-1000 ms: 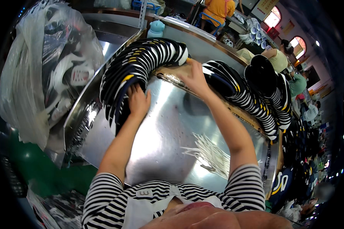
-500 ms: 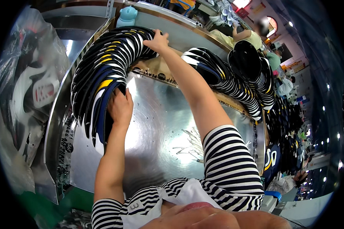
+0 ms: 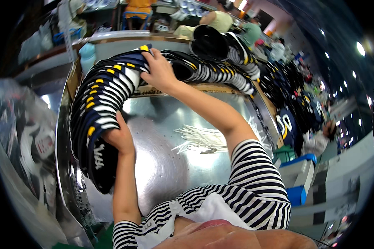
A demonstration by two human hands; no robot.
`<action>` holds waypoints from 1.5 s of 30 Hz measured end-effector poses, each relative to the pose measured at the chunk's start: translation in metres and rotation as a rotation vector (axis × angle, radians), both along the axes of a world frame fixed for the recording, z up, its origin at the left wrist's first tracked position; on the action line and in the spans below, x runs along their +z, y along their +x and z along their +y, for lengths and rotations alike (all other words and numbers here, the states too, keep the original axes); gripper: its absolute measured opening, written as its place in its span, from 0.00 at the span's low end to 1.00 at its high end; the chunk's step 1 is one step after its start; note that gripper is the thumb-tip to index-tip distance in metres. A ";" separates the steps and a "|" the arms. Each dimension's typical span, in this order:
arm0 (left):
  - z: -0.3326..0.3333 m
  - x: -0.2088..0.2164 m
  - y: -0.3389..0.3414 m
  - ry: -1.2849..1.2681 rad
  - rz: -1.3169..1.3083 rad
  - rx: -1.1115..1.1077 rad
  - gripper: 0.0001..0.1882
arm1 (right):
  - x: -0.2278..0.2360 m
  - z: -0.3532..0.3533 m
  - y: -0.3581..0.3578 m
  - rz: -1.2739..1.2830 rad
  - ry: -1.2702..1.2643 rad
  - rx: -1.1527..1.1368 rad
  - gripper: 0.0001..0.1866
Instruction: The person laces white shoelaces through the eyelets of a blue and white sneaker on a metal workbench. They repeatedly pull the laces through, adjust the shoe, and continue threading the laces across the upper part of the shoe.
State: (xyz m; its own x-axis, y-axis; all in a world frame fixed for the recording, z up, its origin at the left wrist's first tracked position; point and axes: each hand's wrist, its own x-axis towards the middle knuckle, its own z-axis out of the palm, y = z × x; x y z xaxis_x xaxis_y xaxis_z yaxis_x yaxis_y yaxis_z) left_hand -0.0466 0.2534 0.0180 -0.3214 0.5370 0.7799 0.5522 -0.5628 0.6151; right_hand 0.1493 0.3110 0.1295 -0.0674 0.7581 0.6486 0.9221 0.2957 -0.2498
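The shiny metal table [image 3: 162, 166] carries two long rows of nested caps, too many in each to count. The left-hand navy stack [image 3: 102, 108] has swung round since a second ago and now curves down the table's left edge, so the person seems to be gathering it whole. Left hand [image 3: 119, 139] presses its near end; right hand [image 3: 160, 72] clasps its far end. One bundle of white ties [image 3: 199, 139] lies between.

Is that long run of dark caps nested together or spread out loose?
Nested: the dark caps overlap in one curved row, held between left hand and right hand.
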 end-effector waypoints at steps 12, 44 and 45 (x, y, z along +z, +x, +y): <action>-0.214 0.169 0.039 0.080 0.635 -1.060 0.21 | 0.075 -0.441 0.076 0.270 0.112 -0.765 0.34; -0.586 -0.201 0.293 -0.386 1.970 -1.926 0.28 | -0.421 -0.928 -0.065 1.722 -0.311 -1.859 0.37; -0.582 -0.207 0.296 -0.455 1.980 -1.929 0.29 | -0.426 -0.927 -0.062 1.725 -0.312 -1.862 0.38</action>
